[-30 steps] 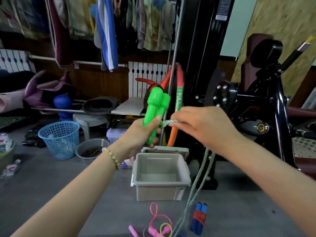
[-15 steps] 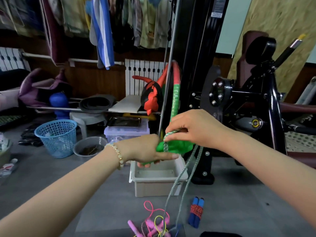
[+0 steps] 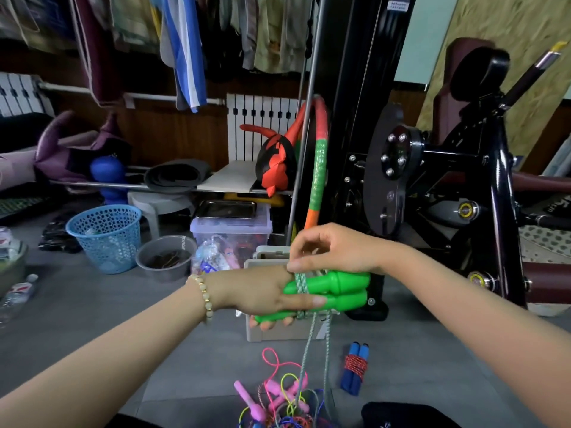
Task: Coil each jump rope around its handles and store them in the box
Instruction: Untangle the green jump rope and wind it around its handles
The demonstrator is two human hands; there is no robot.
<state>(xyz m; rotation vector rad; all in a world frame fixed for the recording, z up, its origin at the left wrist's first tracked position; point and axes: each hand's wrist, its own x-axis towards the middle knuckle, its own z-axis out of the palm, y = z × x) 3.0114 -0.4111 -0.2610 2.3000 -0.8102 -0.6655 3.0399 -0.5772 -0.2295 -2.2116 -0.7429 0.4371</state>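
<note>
Left grip (image 3: 262,291) clamps the green handles (image 3: 340,288) just above the box (image 3: 272,333), hiding most of it. Right grip (image 3: 333,251) pinches the cord (image 3: 301,284) wound round them, and two strands hang to the floor (image 3: 154,350). A coiled blue rope (image 3: 355,369) lies right of the box, with a pink tangle (image 3: 278,393) nearer. The machine label (image 3: 397,4) is too small to read.

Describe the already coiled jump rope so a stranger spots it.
Find the black exercise machine on the right; the grey box stands before it. Right of the box lies the coiled jump rope: two blue handles bound in red cord, unlike the loose pink tangle.
</note>
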